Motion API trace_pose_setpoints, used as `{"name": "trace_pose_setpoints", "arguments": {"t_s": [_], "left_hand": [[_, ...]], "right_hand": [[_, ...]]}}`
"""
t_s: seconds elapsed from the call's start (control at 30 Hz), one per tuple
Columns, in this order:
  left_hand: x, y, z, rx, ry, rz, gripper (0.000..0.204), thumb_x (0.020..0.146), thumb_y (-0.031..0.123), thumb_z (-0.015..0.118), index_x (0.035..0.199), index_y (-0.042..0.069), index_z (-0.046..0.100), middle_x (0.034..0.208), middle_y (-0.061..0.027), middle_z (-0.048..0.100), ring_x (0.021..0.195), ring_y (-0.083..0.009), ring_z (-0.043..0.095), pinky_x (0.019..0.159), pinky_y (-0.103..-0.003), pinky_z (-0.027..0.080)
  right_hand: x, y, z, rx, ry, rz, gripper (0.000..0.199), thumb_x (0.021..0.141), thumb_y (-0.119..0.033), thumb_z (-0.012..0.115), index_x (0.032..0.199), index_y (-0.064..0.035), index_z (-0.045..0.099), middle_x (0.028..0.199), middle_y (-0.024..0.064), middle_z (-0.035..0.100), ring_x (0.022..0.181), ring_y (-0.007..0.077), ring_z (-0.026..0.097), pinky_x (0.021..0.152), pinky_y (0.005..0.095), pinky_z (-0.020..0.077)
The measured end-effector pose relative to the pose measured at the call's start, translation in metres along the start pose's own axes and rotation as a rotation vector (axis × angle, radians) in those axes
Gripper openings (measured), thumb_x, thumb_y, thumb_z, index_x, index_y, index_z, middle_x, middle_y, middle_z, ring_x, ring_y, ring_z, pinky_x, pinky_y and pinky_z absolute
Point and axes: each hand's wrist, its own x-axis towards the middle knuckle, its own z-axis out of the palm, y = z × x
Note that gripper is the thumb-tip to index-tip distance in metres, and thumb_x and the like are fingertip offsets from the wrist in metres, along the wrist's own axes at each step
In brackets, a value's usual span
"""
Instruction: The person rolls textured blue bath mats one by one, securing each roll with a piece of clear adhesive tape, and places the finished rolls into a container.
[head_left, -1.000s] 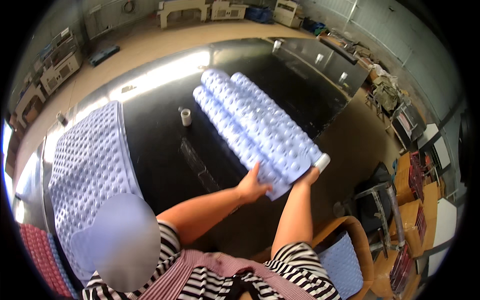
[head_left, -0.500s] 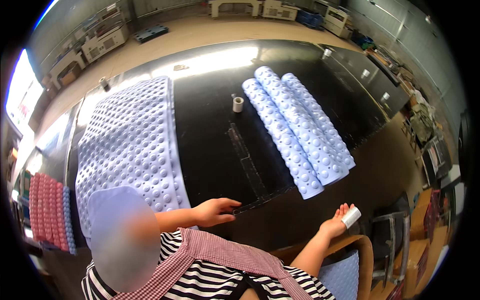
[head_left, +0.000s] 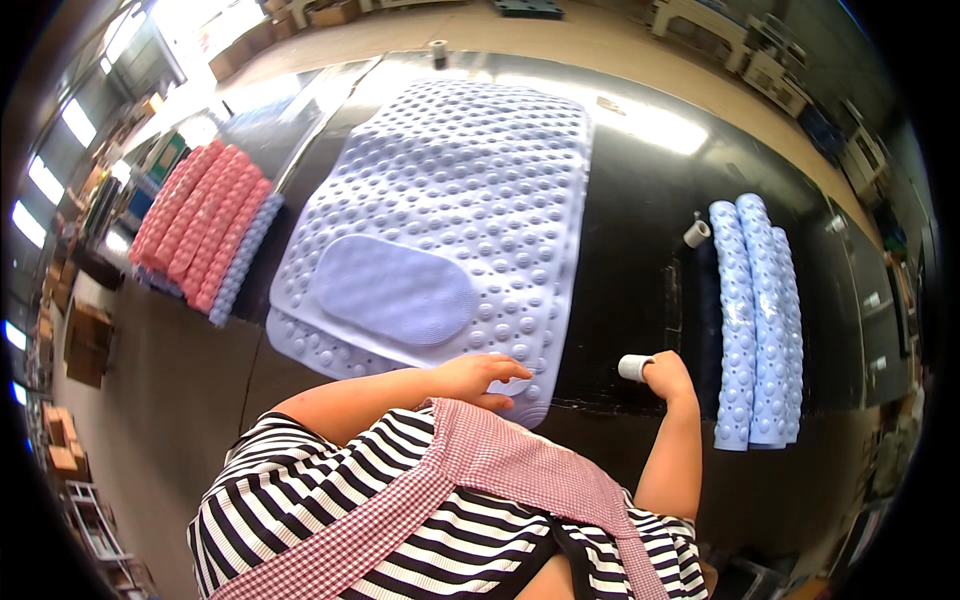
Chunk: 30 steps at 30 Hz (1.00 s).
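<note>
Mats are lying all over this long black table (head_left: 620,250). A person in a striped top and a checked apron is standing at the lower middle of the frame. The left hand (head_left: 480,378) is lying on the near edge of a big pale purple bath mat (head_left: 450,210), with the fingers stretched out flat and a little apart. That mat is spread open and bumpy side up, filling the middle of the frame. More flat mats seem to be stacked under it, since extra edges are peeking out at its lower left.

The right hand (head_left: 668,375) is curled around a small white roll (head_left: 633,367), maybe tape, at the table's near edge right of the middle. Another little white roll (head_left: 696,233) is standing farther up the table.

At the right of the frame, one light blue mat (head_left: 752,320) is already lying rolled up in a long bundle. At the upper left, pink rolled mats (head_left: 200,225) are sitting in a pile with a pale blue one beside them.

So some rolling looks finished. The big purple mat is not rolled at all yet, so I think that work is only starting.
</note>
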Motion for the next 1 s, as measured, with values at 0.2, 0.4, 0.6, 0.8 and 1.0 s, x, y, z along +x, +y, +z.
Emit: {"name": "trace_pose_setpoints", "arguments": {"t_s": [0.2,0.4,0.6,0.8,1.0], "left_hand": [[-0.075,-0.051,-0.038,0.034,0.224,-0.083,0.056,0.09,0.021,0.074,0.142,0.009,0.057,0.139,-0.0142,0.06,0.118,-0.0299,0.064,0.103,-0.043,0.05],[-0.146,-0.11,-0.087,0.022,0.421,-0.165,0.051,0.09,0.016,0.075,0.138,0.008,0.06,0.128,-0.0152,0.064,0.111,-0.0282,0.067,0.098,-0.04,0.053],[-0.193,-0.173,-0.098,-0.028,0.616,-0.117,0.041,0.085,0.006,0.073,0.126,0.004,0.067,0.126,-0.0149,0.067,0.107,-0.0281,0.067,0.093,-0.036,0.055],[-0.162,-0.188,-0.066,0.425,0.859,0.055,0.019,0.083,0.012,0.073,0.101,0.008,0.071,0.123,-0.0108,0.068,0.105,-0.0339,0.065,0.093,-0.044,0.049],[-0.156,-0.189,-0.064,0.453,0.899,0.031,0.017,0.078,0.007,0.07,0.095,0.007,0.069,0.121,-0.0116,0.069,0.098,-0.0333,0.065,0.088,-0.044,0.049]], "right_hand": [[0.052,0.01,0.027,0.069,0.153,0.174,0.032,0.078,-0.025,0.066,0.083,0.0057,0.074,0.073,0.0217,0.07,0.067,0.0322,0.07,0.058,0.043,0.0519],[0.003,-0.012,0.039,0.623,0.485,0.125,0.023,0.09,-0.019,0.07,0.104,-0.0017,0.074,0.086,0.0063,0.07,0.068,0.0135,0.062,0.059,0.0278,0.0481],[-0.006,-0.078,0.029,0.687,0.855,0.068,0.026,0.089,-0.015,0.073,0.111,-0.0007,0.076,0.103,0.0143,0.077,0.094,0.0201,0.072,0.088,0.0323,0.0545],[0.081,-0.021,-0.029,0.513,0.93,0.063,0.025,0.091,-0.017,0.066,0.109,-0.0024,0.075,0.098,0.0165,0.077,0.094,0.0277,0.073,0.088,0.0367,0.0555],[0.196,0.016,-0.083,0.082,0.689,0.283,0.037,0.091,-0.014,0.055,0.123,-0.0105,0.071,0.166,0.0163,0.029,0.134,0.0363,0.055,0.111,0.0445,0.0448]]}}
